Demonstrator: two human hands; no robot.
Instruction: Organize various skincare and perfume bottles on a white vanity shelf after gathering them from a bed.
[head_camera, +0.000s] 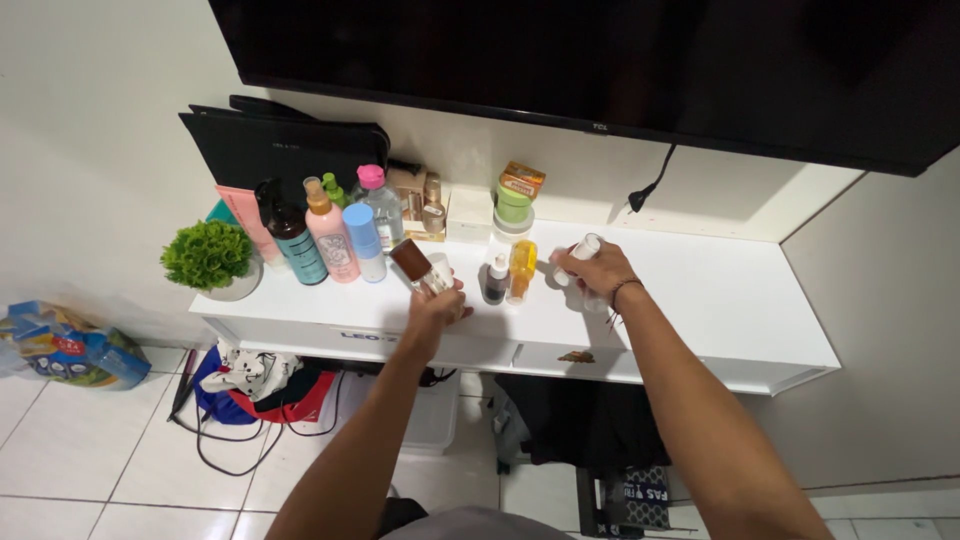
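Forearms reached out from the bottom of the view toward the white table (700, 300) under a dark wall screen (600, 60). Left hand (435, 308) was closed around a small clear bottle with a brown cap (420, 268), tilted, held just above the table's front edge. Right hand (592, 272) was closed around a white tube (580, 250), its capped end poking up past the fingers, low over the table. Between the hands stood a small dropper bottle (496, 279) and a yellow bottle (522, 268), close together. Farther left: a pink bottle (331, 238), a blue-capped bottle (366, 241), a dark spray bottle (290, 238), a green potted plant (208, 256). Judgement: both grips should stay firm and low, and either item should be moved clear of the two standing bottles, which look easy to knock over.
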